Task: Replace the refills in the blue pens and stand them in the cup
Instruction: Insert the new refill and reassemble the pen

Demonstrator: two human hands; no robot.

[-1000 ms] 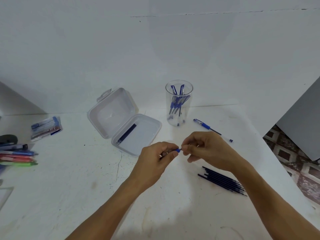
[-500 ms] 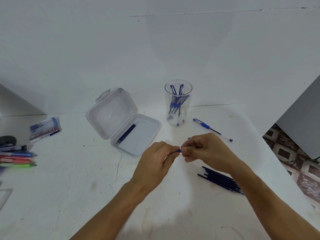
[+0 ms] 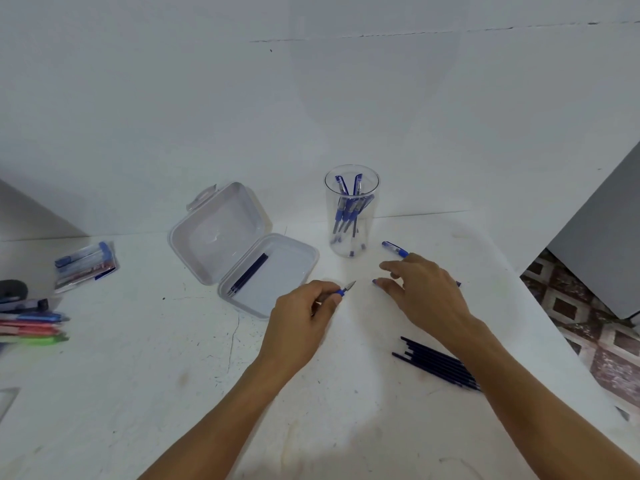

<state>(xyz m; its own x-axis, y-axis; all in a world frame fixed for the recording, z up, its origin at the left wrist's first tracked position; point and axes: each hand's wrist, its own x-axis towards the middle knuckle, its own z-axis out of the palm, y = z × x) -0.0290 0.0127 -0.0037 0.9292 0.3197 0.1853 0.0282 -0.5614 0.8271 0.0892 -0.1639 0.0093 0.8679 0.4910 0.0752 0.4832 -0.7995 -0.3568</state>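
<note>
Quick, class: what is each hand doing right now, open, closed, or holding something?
Left hand: closed on a blue pen, tip sticking out.
Right hand: open, fingers spread, holding nothing.

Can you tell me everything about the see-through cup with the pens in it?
The cup is a tall, round, clear tumbler, plastic or glass by its look, standing upright on the white table near the wall. It has an open top with a thin rim. Inside, several blue pens lean against each other, blue caps up. Neither hand touches it: the right hand is in front of it, low over the table. An open plastic box sits to its left, and another pen lies just to its right.
</note>
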